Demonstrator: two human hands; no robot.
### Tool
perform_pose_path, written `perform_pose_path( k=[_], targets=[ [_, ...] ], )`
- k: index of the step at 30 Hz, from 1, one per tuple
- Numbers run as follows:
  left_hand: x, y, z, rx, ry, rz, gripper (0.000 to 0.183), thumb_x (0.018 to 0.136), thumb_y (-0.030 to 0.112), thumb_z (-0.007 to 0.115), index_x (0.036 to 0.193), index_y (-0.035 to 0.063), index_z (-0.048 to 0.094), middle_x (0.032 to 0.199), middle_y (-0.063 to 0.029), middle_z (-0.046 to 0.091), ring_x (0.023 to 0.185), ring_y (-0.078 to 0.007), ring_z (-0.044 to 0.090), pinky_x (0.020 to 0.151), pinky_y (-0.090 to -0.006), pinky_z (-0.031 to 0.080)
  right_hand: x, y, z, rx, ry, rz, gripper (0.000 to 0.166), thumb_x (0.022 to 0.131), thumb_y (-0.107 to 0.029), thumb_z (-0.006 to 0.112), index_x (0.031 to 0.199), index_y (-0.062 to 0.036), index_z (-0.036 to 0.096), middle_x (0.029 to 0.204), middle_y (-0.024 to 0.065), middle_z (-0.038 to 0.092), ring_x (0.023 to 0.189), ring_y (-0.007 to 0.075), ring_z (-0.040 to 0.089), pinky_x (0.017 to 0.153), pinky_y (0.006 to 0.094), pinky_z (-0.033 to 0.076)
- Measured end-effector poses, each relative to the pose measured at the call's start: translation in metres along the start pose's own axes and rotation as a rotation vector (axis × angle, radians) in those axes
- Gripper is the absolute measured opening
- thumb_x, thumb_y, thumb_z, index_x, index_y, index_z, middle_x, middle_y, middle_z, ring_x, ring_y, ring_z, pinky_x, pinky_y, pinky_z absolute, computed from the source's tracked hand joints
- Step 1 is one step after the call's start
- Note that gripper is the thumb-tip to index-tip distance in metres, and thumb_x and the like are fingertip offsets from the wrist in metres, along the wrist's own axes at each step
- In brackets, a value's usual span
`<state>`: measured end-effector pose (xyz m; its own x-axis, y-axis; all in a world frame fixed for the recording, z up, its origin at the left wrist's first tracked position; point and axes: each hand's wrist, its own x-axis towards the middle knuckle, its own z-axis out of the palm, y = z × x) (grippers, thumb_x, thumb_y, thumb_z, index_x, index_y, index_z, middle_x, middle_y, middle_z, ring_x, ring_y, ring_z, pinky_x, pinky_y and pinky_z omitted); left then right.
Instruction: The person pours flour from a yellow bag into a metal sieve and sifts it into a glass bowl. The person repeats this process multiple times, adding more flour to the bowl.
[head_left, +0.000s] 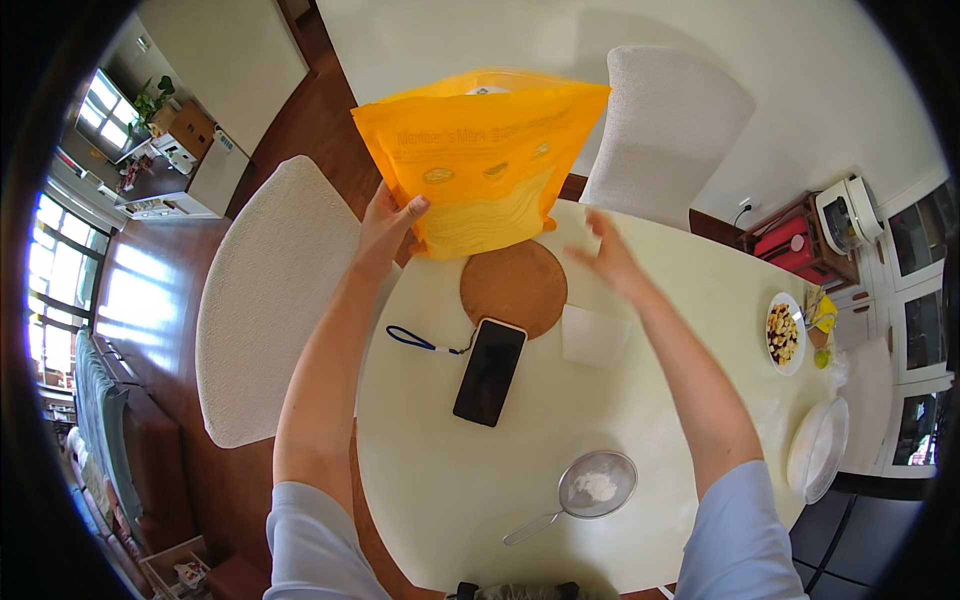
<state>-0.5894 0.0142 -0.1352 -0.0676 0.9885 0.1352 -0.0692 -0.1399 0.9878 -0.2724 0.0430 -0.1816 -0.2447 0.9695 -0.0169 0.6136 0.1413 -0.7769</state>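
My left hand (390, 225) grips the lower left side of a large yellow plastic pouch (487, 172), thumb on its front. The pouch is upright above the table's far edge, its top gaping a little. To the right of the pouch, my right hand (607, 251) is raised with its fingers apart, holding nothing and slightly blurred. Below the pouch lies a round brown board or mat (514, 285), overlapped by a black-screened smartphone (489, 373) with a blue wrist strap (420, 340). A white square sheet (595, 336) lies beside them. Nearer me, a fine-mesh strainer (598, 484) holds white powder.
On the right side of the pale table (420, 465) stand a white dish of cut food pieces (784, 334), a yellow packet (823, 311), a small green item (823, 358) and a large round bowl (817, 450). Upholstered chairs stand at left (277, 315) and beyond the table (664, 135).
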Motion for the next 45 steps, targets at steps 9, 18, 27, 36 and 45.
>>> perform_pose_path(
  k=[9, 18, 27, 36, 45],
  targets=[
    [0.002, 0.000, 0.003, -0.113, 0.102, 0.064, 0.047, 0.082, 0.027, 0.061, 0.119, 0.0042, 0.044, 0.114, -0.0044, 0.052, 0.111, -0.0164, 0.044, 0.096, -0.0316, 0.033, -0.108, -0.006, 0.048, -0.386, -0.107, -0.208, 0.064, 0.065, -0.020, 0.073, 0.119, -0.0102, 0.040, 0.124, 0.0156, 0.035, 0.118, 0.0317, 0.033, 0.100, 0.0471, 0.025],
    [-0.009, -0.002, 0.027, -0.399, 0.206, -0.062, 0.021, 0.089, 0.018, 0.051, 0.104, 0.0048, 0.055, 0.102, -0.0021, 0.058, 0.093, -0.0108, 0.053, 0.084, -0.0258, 0.042, -0.103, -0.001, 0.071, -0.469, 0.015, -0.287, 0.046, 0.068, -0.015, 0.069, 0.109, -0.0145, 0.049, 0.120, 0.0076, 0.042, 0.118, 0.0257, 0.036, 0.100, 0.0531, 0.022],
    [-0.020, 0.016, 0.037, -0.619, 0.225, 0.005, 0.018, 0.090, 0.016, 0.048, 0.103, 0.0067, 0.054, 0.102, -0.0008, 0.056, 0.099, -0.0117, 0.050, 0.088, -0.0282, 0.039, -0.071, -0.007, 0.090, -0.526, 0.065, -0.282, 0.044, 0.071, -0.016, 0.066, 0.111, -0.0172, 0.048, 0.123, 0.0056, 0.041, 0.119, 0.0238, 0.035, 0.100, 0.0559, 0.019],
    [-0.034, -0.007, 0.033, -0.453, 0.158, -0.014, 0.024, 0.089, 0.022, 0.049, 0.108, 0.0082, 0.053, 0.108, -0.0005, 0.055, 0.101, -0.0109, 0.049, 0.089, -0.0261, 0.037, -0.073, -0.004, 0.101, -0.478, -0.008, -0.238, 0.046, 0.077, -0.014, 0.061, 0.120, -0.0135, 0.044, 0.126, 0.0104, 0.040, 0.122, 0.0272, 0.032, 0.103, 0.0483, 0.019],
    [-0.050, -0.003, 0.004, -0.283, 0.144, -0.016, 0.046, 0.083, 0.037, 0.057, 0.119, 0.0112, 0.046, 0.116, 0.0022, 0.051, 0.113, -0.0144, 0.041, 0.099, -0.0363, 0.027, -0.145, 0.031, 0.011, -0.411, -0.061, -0.026, 0.063, 0.073, -0.021, 0.067, 0.126, -0.0071, 0.036, 0.131, 0.0153, 0.034, 0.124, 0.0318, 0.029, 0.103, 0.0468, 0.020]
  ],
)
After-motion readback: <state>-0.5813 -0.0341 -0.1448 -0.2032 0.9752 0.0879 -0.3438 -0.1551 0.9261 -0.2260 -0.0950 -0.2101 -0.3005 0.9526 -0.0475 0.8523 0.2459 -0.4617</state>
